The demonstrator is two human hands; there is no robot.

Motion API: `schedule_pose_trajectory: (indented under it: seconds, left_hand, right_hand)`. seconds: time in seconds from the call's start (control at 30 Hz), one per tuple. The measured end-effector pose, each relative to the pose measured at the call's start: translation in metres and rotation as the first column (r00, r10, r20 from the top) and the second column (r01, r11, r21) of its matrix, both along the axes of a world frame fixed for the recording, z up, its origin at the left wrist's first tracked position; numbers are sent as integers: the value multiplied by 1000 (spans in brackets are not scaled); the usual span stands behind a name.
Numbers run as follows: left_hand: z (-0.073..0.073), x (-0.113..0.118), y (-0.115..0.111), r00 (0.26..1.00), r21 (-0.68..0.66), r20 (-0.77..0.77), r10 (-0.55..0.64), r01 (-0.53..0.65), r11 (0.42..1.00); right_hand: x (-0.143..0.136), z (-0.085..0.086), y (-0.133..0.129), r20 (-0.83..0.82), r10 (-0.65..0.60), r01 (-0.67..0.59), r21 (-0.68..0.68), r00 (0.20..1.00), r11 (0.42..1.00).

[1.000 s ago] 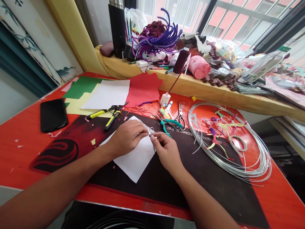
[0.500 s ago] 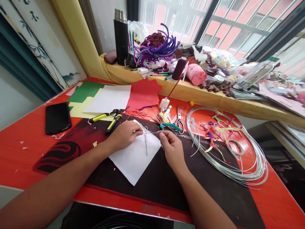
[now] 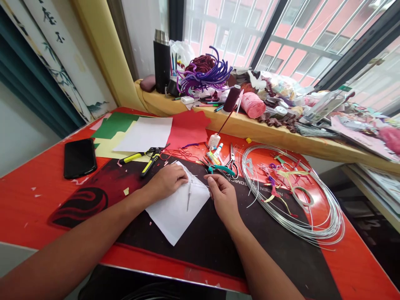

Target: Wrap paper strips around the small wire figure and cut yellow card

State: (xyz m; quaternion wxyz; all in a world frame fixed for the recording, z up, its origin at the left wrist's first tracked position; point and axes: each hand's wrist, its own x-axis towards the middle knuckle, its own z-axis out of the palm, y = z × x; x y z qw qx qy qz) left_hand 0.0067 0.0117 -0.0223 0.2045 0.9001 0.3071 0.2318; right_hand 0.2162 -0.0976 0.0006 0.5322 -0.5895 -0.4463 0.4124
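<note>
Over a white sheet of paper [image 3: 175,227] I see a small thin wire figure [image 3: 189,195] with a loop at its top, a downward stem and a crosspiece. My left hand [image 3: 170,180] is closed, pinching the crosspiece's left side, its fingertips partly hidden by the hand. On the other side, my right hand [image 3: 223,195] is closed with thumb and fingers together at the crosspiece's right end. The paper lies turned like a diamond on a dark mouse mat [image 3: 206,241]. Just beyond my right hand lie teal-handled pliers [image 3: 223,170].
A large coil of silver wire [image 3: 328,227] with paper scraps lies at right. Behind the hands are scissors [image 3: 232,160], a glue bottle [image 3: 214,140] and yellow-black pliers [image 3: 151,162]. Coloured paper [image 3: 190,127] and a phone [image 3: 80,158] lie to the left. A crowded windowsill [image 3: 200,113] borders the back.
The whole view has shifted slightly, with most things appearing lower. The wire crosspiece went from nearly level to sloping down toward my right hand. Both hands keep their pinch.
</note>
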Motion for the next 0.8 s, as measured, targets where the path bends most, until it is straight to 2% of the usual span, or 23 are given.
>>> schedule_pose_trajectory:
  seconds: [0.33, 0.8]
  left_hand:
    - [1, -1, 2, 1000, 4, -4, -25, 25, 1000]
    - [-2, -2, 3, 1000, -6, 28, 6, -6, 1000]
  right_hand:
    - [4, -3, 3, 25, -26, 26, 19, 999, 999]
    - [2, -3, 2, 23, -24, 24, -12, 999, 1000]
